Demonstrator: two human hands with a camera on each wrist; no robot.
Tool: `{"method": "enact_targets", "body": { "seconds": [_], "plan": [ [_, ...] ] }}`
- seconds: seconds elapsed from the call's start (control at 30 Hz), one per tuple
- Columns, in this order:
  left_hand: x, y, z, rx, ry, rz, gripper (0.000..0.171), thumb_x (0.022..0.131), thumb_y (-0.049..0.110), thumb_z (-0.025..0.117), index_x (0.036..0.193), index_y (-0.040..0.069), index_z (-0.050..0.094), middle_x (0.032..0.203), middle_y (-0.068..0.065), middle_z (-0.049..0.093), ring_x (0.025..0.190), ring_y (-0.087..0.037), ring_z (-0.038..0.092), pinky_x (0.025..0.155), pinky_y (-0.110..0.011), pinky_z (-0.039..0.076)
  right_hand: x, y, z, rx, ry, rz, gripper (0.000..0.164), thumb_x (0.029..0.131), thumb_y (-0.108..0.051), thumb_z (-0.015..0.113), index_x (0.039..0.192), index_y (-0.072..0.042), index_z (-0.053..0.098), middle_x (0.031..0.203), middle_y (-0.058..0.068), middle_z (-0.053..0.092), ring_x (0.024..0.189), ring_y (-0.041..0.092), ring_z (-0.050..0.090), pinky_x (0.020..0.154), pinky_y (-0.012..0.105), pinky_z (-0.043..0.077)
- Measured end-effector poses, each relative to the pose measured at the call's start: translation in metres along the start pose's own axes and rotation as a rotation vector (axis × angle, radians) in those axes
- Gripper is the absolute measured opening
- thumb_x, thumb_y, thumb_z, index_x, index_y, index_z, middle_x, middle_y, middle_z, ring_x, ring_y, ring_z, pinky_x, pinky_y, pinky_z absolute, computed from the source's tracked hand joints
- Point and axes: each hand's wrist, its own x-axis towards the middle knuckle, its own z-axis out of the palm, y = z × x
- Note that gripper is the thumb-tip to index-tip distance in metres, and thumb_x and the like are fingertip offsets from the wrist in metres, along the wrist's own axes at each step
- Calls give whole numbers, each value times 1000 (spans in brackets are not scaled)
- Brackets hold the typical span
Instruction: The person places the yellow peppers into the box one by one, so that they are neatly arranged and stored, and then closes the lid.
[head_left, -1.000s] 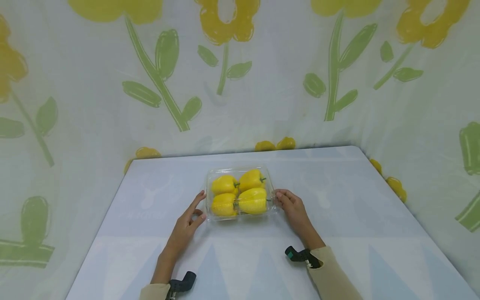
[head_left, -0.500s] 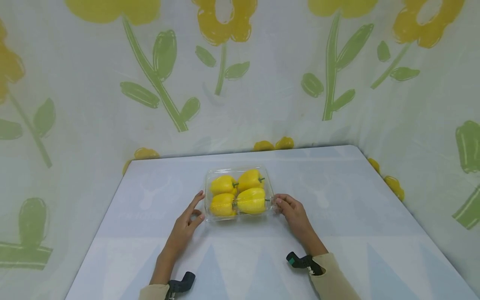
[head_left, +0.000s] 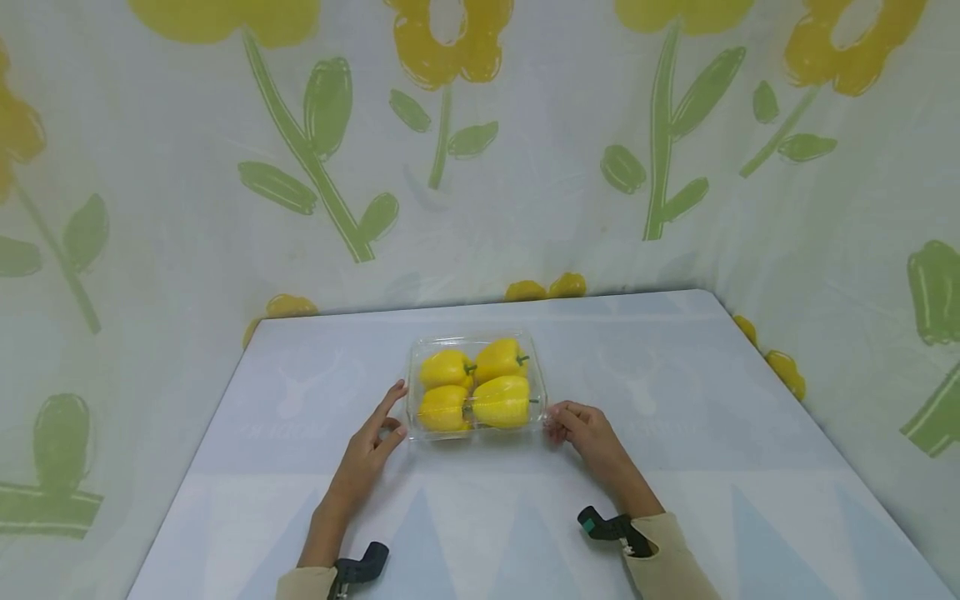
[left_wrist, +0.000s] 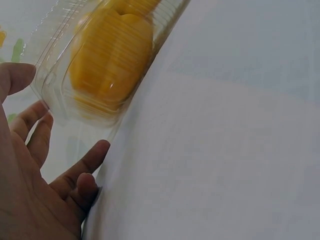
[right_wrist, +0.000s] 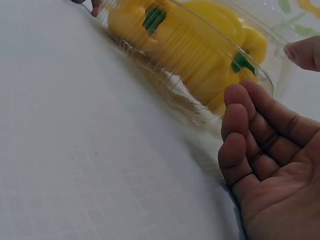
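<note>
A clear plastic clamshell box (head_left: 463, 341) lies on the table with several yellow bell peppers (head_left: 502, 402) inside, their green stems pointing right. My left hand (head_left: 358, 465) is at the box's left side, fingers spread; in the left wrist view a thumb and fingertips meet the plastic edge. At the near right corner, my right hand (head_left: 596, 442) pinches the rim. The right wrist view shows the right thumb (right_wrist: 304, 52) over the rim and the curled fingers below, against the side wall.
A white table (head_left: 480, 517) with pale blue triangles carries the box near its middle. Behind and beside it hangs a white curtain (head_left: 555, 150) with printed yellow flowers. Dark camera mounts (head_left: 363, 564) sit on both wrists.
My right hand has slid down the box's right side toward the near corner. My left hand keeps its place at the left side, and the box stays nearly where it was.
</note>
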Motion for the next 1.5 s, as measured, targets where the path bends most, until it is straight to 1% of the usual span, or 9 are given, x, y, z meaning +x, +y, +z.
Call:
{"method": "enact_targets", "body": {
  "seconds": [0.3,0.43,0.63,0.9,1.13,1.23,1.3,1.37,1.5],
  "plan": [
    [-1,1,0,3,-2,5,55,105,35,51,156,36,33,161,14,28,107,-20,58,81,-40,48,-4,-2,-6,-57,-120,17,33,99,-21,60,94,9,70,79,10,68,71,19,56,65,28,50],
    [-1,2,1,4,-4,-10,54,104,35,52,155,39,33,161,17,27,107,-19,58,83,-44,47,-5,-1,-8,-104,-155,29,34,100,-25,61,95,7,72,80,9,69,70,18,56,63,27,48],
    [-1,3,1,10,-4,-17,55,104,36,52,155,41,32,160,20,27,107,-18,56,83,-45,47,-3,0,-6,-135,-133,27,27,98,-21,65,91,4,72,77,6,69,70,17,55,62,25,46],
    [1,3,-1,18,-15,-24,55,104,39,50,155,43,30,161,20,26,107,-17,56,80,-40,48,-5,-3,-1,-99,-86,-17,25,96,-13,66,86,10,68,73,8,66,68,16,53,61,25,46],
    [1,2,1,9,-20,-35,55,104,38,51,154,46,30,160,21,26,107,-17,56,79,-41,48,-5,-1,1,-44,-73,43,24,97,-14,64,86,8,65,73,5,63,68,15,51,61,24,45],
    [1,2,1,12,-18,-38,55,105,38,51,155,46,29,161,20,26,107,-17,55,79,-40,48,-5,0,1,-45,-51,34,21,96,-15,65,93,5,64,79,6,61,69,15,50,60,24,42],
    [0,3,1,14,-14,-50,56,104,39,51,155,46,29,158,18,32,104,-18,55,76,-39,48,-5,1,1,-44,-30,17,22,95,-16,67,104,4,62,89,9,61,69,15,50,59,24,41],
    [0,3,0,15,-12,-66,57,104,40,51,155,46,28,153,13,40,102,-19,55,74,-38,47,-4,1,1,-47,-13,2,32,94,-16,68,120,0,59,105,12,59,71,15,51,59,24,42],
    [-1,4,0,19,17,-83,60,102,37,55,155,46,28,134,3,56,87,-21,56,68,-35,47,-2,4,1,-71,1,-38,59,93,-14,68,146,-18,44,134,10,50,71,17,54,56,24,42]
  ]
}}
